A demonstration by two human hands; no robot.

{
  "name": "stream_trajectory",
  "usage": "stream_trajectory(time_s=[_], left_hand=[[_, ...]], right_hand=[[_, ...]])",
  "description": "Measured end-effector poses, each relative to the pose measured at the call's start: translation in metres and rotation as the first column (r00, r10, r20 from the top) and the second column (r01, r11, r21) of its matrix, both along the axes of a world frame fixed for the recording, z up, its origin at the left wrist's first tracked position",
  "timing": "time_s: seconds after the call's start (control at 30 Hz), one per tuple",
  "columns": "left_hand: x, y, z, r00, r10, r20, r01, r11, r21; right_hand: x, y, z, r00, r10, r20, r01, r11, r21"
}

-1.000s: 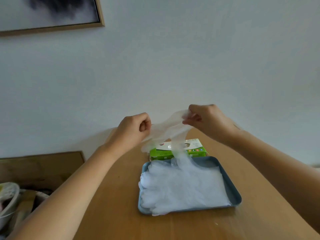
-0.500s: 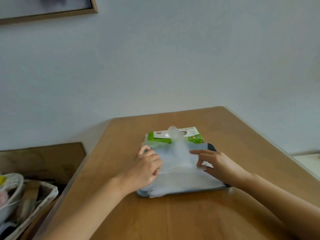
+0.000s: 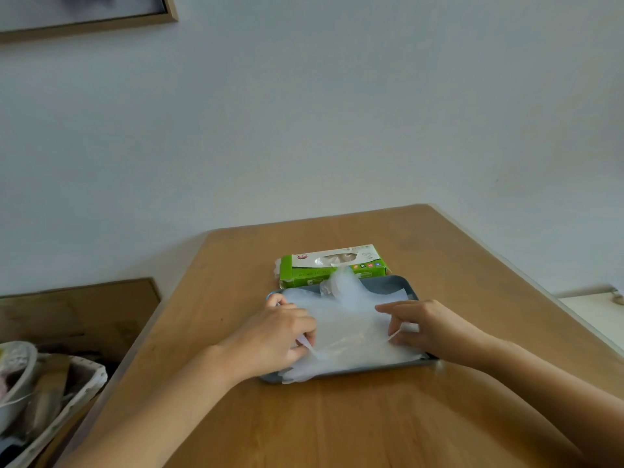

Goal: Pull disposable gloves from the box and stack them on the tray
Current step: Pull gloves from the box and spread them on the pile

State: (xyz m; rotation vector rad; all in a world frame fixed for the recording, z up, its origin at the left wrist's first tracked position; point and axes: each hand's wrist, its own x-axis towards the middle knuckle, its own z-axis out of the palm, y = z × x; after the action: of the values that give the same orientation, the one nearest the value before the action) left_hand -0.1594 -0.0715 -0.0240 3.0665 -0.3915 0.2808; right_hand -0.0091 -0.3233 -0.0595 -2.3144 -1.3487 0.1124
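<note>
A green and white glove box (image 3: 332,265) lies on the wooden table (image 3: 337,420), just behind a blue-grey tray (image 3: 403,286). A stack of clear disposable gloves (image 3: 351,352) fills the tray. The top glove (image 3: 351,319) lies stretched over the stack, its far end puffed up near the box. My left hand (image 3: 277,336) pinches the glove's near left edge. My right hand (image 3: 429,327) pinches its near right edge, with the forefinger stretched over the plastic. Both hands rest low on the tray.
A white wall rises behind the table, with a framed picture (image 3: 87,15) at the top left. Left of the table stand a wooden board (image 3: 77,315) and a white basket (image 3: 50,400) holding several items. The table's right edge runs diagonally past my right arm.
The glove was held up in the air between both hands; it has come down onto the stack. Both hands have drawn its near edge toward me and outward.
</note>
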Motion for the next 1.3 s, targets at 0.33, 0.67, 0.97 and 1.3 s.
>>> stream_trajectory(time_s=[0.33,0.67,0.97,1.3], left_hand=[[-0.013,0.016,0.077,0.876,0.432,-0.214,-0.474,0.855,-0.21],[0.072,-0.08,0.002,0.867,0.307,-0.392,-0.394,0.904,-0.163],[0.068,-0.079,-0.043,0.797,0.396,-0.456,-0.47,0.881,-0.056],[0.021,-0.04,-0.012,0.94,0.18,-0.289,-0.264,0.921,-0.285]], right_hand=[[-0.003,0.0,0.006,0.992,-0.043,-0.123,0.036,0.998,-0.054],[-0.002,-0.001,0.009,0.994,-0.013,-0.107,0.004,0.996,-0.086],[-0.016,0.017,0.041,0.978,-0.21,0.019,0.201,0.954,0.221],[-0.021,0.029,0.006,1.0,0.013,0.009,-0.008,0.89,-0.456]])
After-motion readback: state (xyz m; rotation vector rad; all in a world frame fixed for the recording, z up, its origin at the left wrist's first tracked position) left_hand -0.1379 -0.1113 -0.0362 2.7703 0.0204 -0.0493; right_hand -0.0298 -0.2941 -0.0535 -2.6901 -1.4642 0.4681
